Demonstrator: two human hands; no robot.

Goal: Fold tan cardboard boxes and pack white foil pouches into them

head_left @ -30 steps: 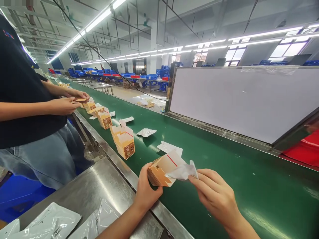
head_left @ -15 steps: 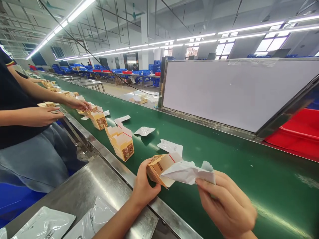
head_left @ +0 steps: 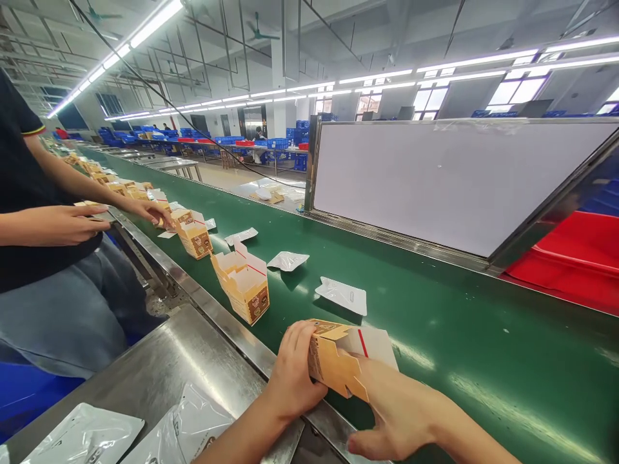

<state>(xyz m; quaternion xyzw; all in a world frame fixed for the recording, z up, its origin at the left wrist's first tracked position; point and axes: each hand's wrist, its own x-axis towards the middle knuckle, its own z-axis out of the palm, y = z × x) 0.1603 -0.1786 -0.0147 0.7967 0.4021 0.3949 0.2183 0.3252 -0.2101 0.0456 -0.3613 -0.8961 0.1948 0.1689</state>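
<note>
An open yellow-brown carton [head_left: 333, 354] lies tilted over the near edge of the green belt, its flaps facing right. My left hand [head_left: 296, 367] grips the carton's closed end. The fingers of my right hand [head_left: 396, 406] reach inside the carton's opening and are hidden there; its thumb stands apart, below the flap. Whether those fingers hold anything cannot be seen. Just beyond lies a white sachet [head_left: 342, 295] on the belt, and to the left an open carton [head_left: 244, 283] stands upright.
The green belt [head_left: 435, 309] carries more sachets and a row of cartons [head_left: 193, 233] to the far left. Large silvery pouches [head_left: 87, 435] lie on the metal table [head_left: 193, 354]. At left, a co-worker's hand [head_left: 155, 211] is near the cartons. A white panel [head_left: 435, 187] stands behind.
The white packet that my right hand held is out of sight, and that hand has moved left into the carton. Cartons and sachets on the belt have shifted slightly right in view.
</note>
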